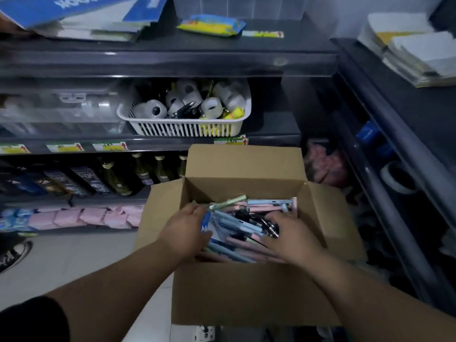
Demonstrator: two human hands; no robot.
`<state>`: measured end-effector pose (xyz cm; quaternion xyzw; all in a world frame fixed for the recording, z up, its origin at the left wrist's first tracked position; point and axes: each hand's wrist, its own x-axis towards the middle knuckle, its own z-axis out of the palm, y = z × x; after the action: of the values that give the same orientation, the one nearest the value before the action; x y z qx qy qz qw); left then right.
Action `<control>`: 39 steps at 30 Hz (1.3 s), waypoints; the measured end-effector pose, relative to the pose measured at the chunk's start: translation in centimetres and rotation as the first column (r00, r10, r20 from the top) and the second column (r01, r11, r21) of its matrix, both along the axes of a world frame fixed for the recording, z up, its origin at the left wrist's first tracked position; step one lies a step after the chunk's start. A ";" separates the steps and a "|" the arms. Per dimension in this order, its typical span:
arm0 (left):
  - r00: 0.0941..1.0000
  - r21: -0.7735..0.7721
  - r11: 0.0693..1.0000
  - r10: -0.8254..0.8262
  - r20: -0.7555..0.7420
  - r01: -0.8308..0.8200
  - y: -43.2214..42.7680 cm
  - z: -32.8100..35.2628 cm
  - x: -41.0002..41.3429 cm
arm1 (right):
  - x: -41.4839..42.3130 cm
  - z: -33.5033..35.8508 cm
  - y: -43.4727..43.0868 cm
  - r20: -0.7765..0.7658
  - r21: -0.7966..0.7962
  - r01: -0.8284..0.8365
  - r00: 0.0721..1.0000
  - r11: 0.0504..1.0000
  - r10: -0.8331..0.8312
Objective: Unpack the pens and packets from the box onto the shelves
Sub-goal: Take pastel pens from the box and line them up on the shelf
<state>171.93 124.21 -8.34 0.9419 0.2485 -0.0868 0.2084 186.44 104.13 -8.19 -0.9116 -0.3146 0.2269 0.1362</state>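
An open cardboard box (246, 292) stands on the floor in front of dark shelves (172, 58). It holds a heap of pens (246, 218) in pink, pale blue, green and black, plus a blue-and-white packet (209, 224). Both my hands are inside the box. My left hand (183, 230) curls round a bundle of pens and the packet at the left side. My right hand (288, 236) lies over the black and pink pens on the right, its fingers bent into the heap; whether it grips any I cannot tell.
A white basket (185, 127) of tape rolls and pens sits on the middle shelf just behind the box. Bottles (123, 176) fill the shelf below, pink packs (86, 217) the lowest. A second dark rack (394, 144) stands at right. A shoe (12, 255) is at left.
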 end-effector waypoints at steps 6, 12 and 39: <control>0.992 0.015 0.995 -0.093 -0.084 0.095 -0.3 -3.5 2.1 | 1.3 -4.4 2.6 -0.192 -0.090 -0.183 0.968 0.979 0.164; 0.985 -0.105 0.993 -0.063 -0.161 0.046 -1.0 -5.9 2.4 | 2.2 -6.3 3.4 -0.265 -0.161 -0.294 0.932 0.942 0.246; 0.844 -0.741 0.488 0.498 -0.197 -0.461 -4.3 -2.5 5.4 | 3.6 -5.2 3.6 -0.527 0.207 -0.046 0.836 0.977 0.151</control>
<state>177.28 119.89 -10.83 0.6568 0.4349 -0.1012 0.6076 190.05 107.71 -13.40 -0.7765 -0.3301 0.4505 0.2918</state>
